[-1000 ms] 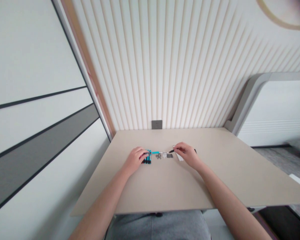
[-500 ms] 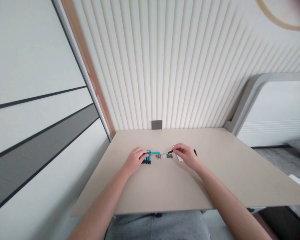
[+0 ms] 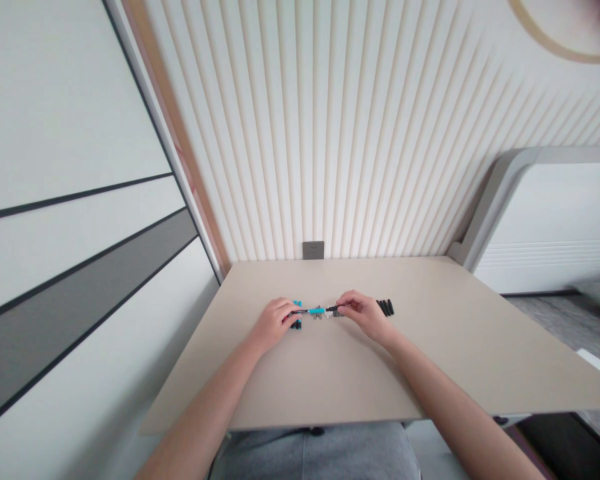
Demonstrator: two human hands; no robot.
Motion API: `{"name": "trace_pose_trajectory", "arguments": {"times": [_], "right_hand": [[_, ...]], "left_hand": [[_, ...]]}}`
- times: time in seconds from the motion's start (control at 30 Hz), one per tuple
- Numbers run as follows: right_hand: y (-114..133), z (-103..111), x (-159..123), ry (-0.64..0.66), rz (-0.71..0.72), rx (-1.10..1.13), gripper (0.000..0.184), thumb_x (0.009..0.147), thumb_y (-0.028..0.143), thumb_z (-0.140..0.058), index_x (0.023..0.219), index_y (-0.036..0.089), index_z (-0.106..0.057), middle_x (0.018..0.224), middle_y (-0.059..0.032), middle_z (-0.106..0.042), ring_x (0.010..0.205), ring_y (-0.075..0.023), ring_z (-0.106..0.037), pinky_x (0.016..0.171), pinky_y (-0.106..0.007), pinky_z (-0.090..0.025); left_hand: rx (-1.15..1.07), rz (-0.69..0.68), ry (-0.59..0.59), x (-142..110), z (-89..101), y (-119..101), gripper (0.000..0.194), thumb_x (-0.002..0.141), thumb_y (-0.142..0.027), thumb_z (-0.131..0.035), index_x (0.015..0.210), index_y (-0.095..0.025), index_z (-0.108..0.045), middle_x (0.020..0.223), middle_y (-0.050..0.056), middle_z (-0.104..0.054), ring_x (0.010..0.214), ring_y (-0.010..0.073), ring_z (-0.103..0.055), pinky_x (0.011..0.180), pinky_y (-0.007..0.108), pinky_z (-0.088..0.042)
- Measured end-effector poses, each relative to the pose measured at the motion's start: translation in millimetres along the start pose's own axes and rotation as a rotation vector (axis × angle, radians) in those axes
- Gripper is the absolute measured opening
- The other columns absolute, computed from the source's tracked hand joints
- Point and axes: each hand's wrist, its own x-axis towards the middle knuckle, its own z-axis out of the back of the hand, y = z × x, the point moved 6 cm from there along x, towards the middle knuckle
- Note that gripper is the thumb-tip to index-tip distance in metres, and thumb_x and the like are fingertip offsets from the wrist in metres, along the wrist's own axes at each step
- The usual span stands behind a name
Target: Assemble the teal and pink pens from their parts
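My left hand (image 3: 276, 321) is closed on a slim pen part with a bright blue section (image 3: 317, 311), held level above the table. In the fingertips of my right hand (image 3: 364, 316) is a slim black pen piece (image 3: 333, 308), its end meeting the blue section. Whether the two are joined cannot be made out. Several blue-and-black pen parts (image 3: 298, 325) lie beside and partly under my left hand. Small metallic pieces (image 3: 317, 316) lie on the table below the pen. Several black tube-shaped pieces (image 3: 387, 307) rest in a row beyond my right hand.
The beige table (image 3: 325, 380) backs onto a ribbed white wall with a grey socket (image 3: 313, 250). A pale cabinet (image 3: 80, 267) stands on the left, and a white-and-grey headboard (image 3: 545, 220) on the right. My lap is below the front edge.
My right hand has moved slightly left, bringing the black piece to the blue pen section. My left hand has shifted slightly right. More of the black tubes at right show.
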Motion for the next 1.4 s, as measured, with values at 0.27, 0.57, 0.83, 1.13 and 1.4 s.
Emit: {"name": "trace_pose_trajectory", "arguments": {"times": [0.27,0.57,0.83,1.13,1.4], "right_hand": [[7.3,-8.6,-0.8,0.047,0.049,0.050,0.023,0.079,0.041,-0.070,0.091,0.021,-0.067,0.096,-0.0062,-0.062,0.091,-0.0188,-0.060,0.083,-0.035,-0.049],[-17.5,-9.6,-3.0,-0.005,-0.172,-0.067,0.031,0.079,0.048,-0.067,0.085,0.018,-0.066,0.063,0.0001,-0.059,0.055,-0.0142,-0.055,0.055,-0.027,-0.044],[2.5,-15.7,-6.6,0.065,-0.092,-0.304,0.033,0.089,0.044,-0.053,0.102,0.019,-0.068,0.071,-0.0018,-0.064,0.064,-0.0149,-0.056,0.062,-0.027,-0.044],[-8.8,-15.8,-10.2,0.118,-0.144,-0.403,0.057,0.097,0.050,-0.034,0.063,0.017,-0.066,0.053,-0.0016,-0.057,0.051,-0.0131,-0.049,0.053,-0.026,-0.038],[12.0,-9.2,-5.9,0.010,0.083,-0.461,0.030,0.085,0.039,-0.061,0.109,0.022,-0.064,0.085,-0.0032,-0.067,0.080,-0.0189,-0.060,0.077,-0.032,-0.045]], "left_hand": [[-0.003,-0.011,0.009,-1.2,-2.6,-2.4,0.016,0.092,-0.031,-0.058,0.094,-0.019,-0.067,0.087,0.005,-0.066,0.085,0.0187,-0.059,0.080,0.032,-0.045],[0.009,-0.046,0.025,-0.1,-2.7,-6.9,0.018,0.093,-0.032,-0.055,0.095,-0.019,-0.067,0.087,0.005,-0.066,0.086,0.0192,-0.058,0.079,0.032,-0.045],[-0.003,0.017,-0.019,-1.2,-0.4,1.3,0.016,0.092,-0.032,-0.057,0.098,-0.020,-0.067,0.091,0.005,-0.066,0.087,0.0181,-0.059,0.081,0.033,-0.047],[-0.014,-0.038,-0.012,-0.9,-1.9,-2.7,0.019,0.094,-0.033,-0.055,0.098,-0.020,-0.068,0.091,0.006,-0.066,0.088,0.0186,-0.060,0.081,0.034,-0.048],[-0.001,0.019,-0.042,-0.9,4.5,2.5,0.018,0.093,-0.032,-0.055,0.099,-0.020,-0.067,0.090,0.005,-0.066,0.086,0.0178,-0.060,0.080,0.032,-0.048]]}}
